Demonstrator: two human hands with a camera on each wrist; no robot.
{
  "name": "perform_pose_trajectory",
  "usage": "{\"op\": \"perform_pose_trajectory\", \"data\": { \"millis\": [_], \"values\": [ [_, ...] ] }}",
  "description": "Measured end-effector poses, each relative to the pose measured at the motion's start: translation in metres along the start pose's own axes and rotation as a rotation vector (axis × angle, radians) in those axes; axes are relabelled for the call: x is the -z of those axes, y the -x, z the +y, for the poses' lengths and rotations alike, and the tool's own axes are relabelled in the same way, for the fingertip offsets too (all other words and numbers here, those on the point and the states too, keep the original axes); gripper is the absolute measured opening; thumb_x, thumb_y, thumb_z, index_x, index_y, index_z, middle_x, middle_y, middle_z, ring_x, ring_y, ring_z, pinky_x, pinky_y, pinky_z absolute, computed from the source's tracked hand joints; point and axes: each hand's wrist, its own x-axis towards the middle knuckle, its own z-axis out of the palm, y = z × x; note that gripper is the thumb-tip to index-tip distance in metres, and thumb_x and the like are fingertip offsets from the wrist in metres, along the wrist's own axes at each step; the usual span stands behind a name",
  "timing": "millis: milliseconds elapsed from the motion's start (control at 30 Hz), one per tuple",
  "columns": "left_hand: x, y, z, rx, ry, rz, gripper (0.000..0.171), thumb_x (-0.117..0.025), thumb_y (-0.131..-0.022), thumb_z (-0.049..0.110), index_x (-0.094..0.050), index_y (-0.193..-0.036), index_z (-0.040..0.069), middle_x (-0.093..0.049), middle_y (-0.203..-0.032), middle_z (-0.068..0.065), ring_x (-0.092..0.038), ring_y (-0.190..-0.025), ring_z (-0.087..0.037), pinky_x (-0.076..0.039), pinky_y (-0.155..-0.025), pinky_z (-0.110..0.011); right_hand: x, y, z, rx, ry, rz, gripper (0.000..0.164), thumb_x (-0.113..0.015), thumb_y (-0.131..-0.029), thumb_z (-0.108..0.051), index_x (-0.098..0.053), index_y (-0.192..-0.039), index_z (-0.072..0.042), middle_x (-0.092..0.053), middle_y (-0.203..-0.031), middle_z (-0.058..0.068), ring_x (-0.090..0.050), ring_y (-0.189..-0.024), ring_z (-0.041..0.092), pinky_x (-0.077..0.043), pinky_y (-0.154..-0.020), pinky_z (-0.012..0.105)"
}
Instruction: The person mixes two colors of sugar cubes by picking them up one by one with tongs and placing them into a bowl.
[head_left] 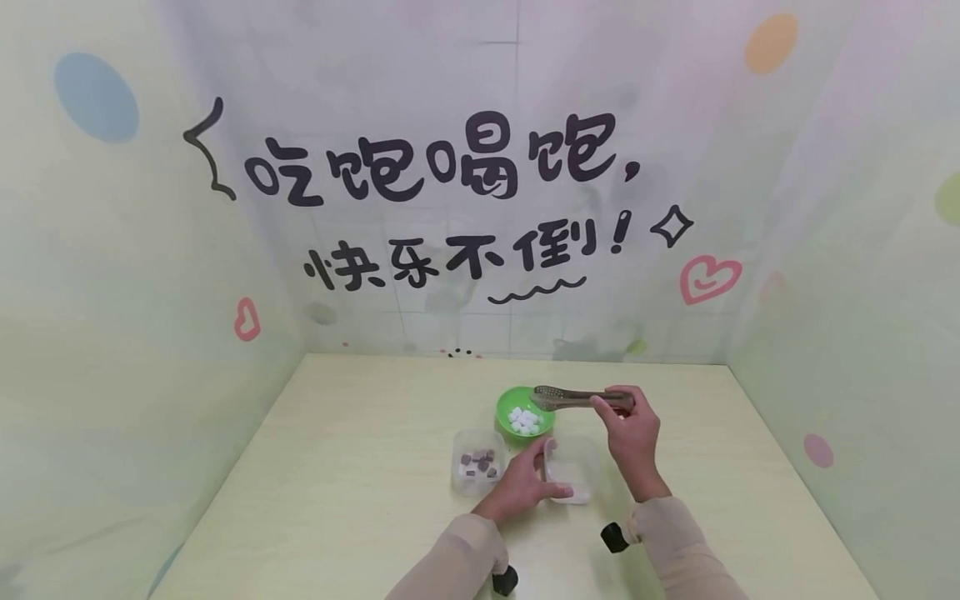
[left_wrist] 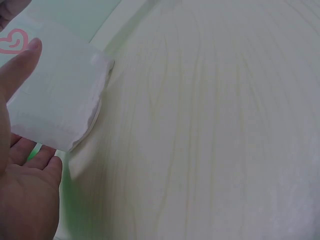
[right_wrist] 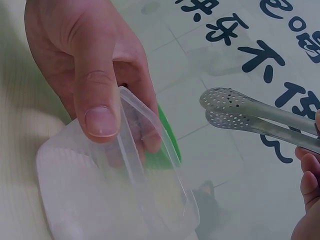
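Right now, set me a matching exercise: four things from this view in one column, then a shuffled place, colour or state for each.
Column one:
1. tongs
2. bowl
3. white pieces
4. left hand

Column two:
A. gripping a clear box
B. held in the right hand
C. green
D. lying inside the bowl

Right pairs: 1-B, 2-C, 3-D, 4-A.
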Motion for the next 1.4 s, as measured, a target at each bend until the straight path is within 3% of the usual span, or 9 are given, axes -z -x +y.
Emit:
{"op": "perform_pose_trajectory", "data": {
  "millis": [300,500,700,800,1200,1400],
  "values": [
    [0.000,-0.001,-0.002,-0.015,-0.003,0.005,0.094,-0.086,-0.077,0.029,-0.035,-0.154,0.012,-0.045,-0.155,-0.011,-0.045,-0.142,-0.038,-0.039,-0.118,-0.053,0.011,0.003,-0.002,-0.015,0.002,-0.037,0.026,-0.078,-0.086,-0.011,-0.066,-0.105,0.002,-0.073,-0.090,0.018,-0.056,-0.072,-0.004,-0.048,-0.064,0.007],
    [-0.001,-0.001,-0.004,-0.020,0.002,-0.003,0.094,-0.086,-0.077,0.031,-0.035,-0.154,0.013,-0.044,-0.155,-0.011,-0.044,-0.142,-0.037,-0.038,-0.119,-0.052,0.022,0.004,0.001,-0.017,0.028,-0.045,0.024,-0.078,-0.084,-0.007,-0.066,-0.103,0.001,-0.072,-0.084,0.012,-0.054,-0.072,-0.003,-0.047,-0.066,0.007],
    [-0.001,0.000,-0.004,-0.029,0.000,0.003,0.092,-0.086,-0.077,0.030,-0.036,-0.153,0.015,-0.045,-0.155,-0.012,-0.044,-0.142,-0.037,-0.037,-0.119,-0.053,0.030,0.006,0.003,-0.021,0.026,-0.077,0.024,-0.079,-0.082,-0.003,-0.066,-0.102,0.002,-0.065,-0.075,-0.017,-0.054,-0.070,-0.002,-0.047,-0.065,0.008],
    [-0.001,0.000,-0.003,-0.033,0.000,0.005,0.091,-0.086,-0.077,0.030,-0.037,-0.153,0.018,-0.045,-0.155,-0.011,-0.044,-0.142,-0.037,-0.037,-0.120,-0.053,0.033,0.008,0.004,-0.015,0.023,-0.104,0.023,-0.078,-0.082,-0.002,-0.066,-0.101,0.002,-0.062,-0.074,-0.023,-0.055,-0.069,-0.002,-0.048,-0.064,0.008],
    [-0.001,0.001,-0.002,-0.035,-0.015,0.003,0.093,-0.086,-0.076,0.032,-0.035,-0.154,0.018,-0.044,-0.156,-0.011,-0.043,-0.143,-0.036,-0.037,-0.120,-0.052,0.051,0.013,0.007,0.006,0.068,-0.161,0.022,-0.078,-0.083,-0.001,-0.065,-0.100,0.002,-0.064,-0.076,-0.018,-0.057,-0.068,-0.005,-0.050,-0.063,0.011],
    [-0.001,0.000,-0.001,-0.037,-0.014,0.000,0.089,-0.086,-0.077,0.030,-0.038,-0.152,0.021,-0.046,-0.155,-0.006,-0.044,-0.143,-0.034,-0.037,-0.120,-0.052,0.054,0.014,0.010,0.037,0.152,-0.196,0.022,-0.078,-0.082,-0.003,-0.066,-0.100,0.000,-0.071,-0.077,0.001,-0.056,-0.067,-0.005,-0.051,-0.062,0.018]
  ]
}}
